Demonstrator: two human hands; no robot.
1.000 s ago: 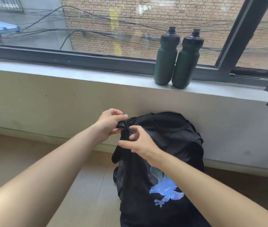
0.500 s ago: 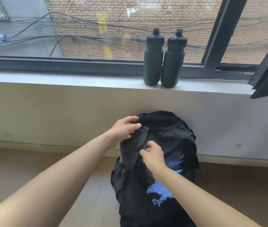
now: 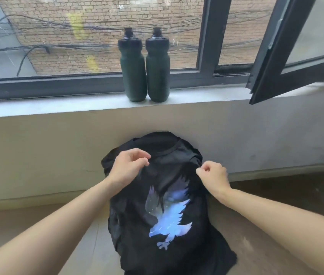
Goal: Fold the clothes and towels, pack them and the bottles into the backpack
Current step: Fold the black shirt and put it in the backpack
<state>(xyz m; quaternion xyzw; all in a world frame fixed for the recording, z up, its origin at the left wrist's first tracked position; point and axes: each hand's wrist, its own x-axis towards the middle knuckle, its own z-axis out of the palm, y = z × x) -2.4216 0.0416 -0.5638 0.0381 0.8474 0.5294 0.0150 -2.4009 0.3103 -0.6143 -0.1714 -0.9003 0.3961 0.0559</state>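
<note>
A black T-shirt (image 3: 165, 175) with a blue-white eagle print (image 3: 169, 217) lies spread front-up over a dark backpack (image 3: 113, 221) that leans against the wall; only the pack's left edge shows. My left hand (image 3: 127, 167) pinches the shirt's left shoulder. My right hand (image 3: 212, 175) pinches the right shoulder at the sleeve seam. Two dark green bottles, one on the left (image 3: 132, 68) and one on the right (image 3: 158, 68), stand side by side on the window sill (image 3: 58, 105) above the shirt.
An open black window sash (image 3: 288, 48) juts inward over the sill at the right. A pale wall (image 3: 38, 147) runs below the sill. Wooden floor (image 3: 276, 211) lies on both sides of the backpack.
My hands moved apart from the bunched left shoulder: the right hand went across to the right shoulder and the shirt now lies spread flat. The view shifted left and closer.
</note>
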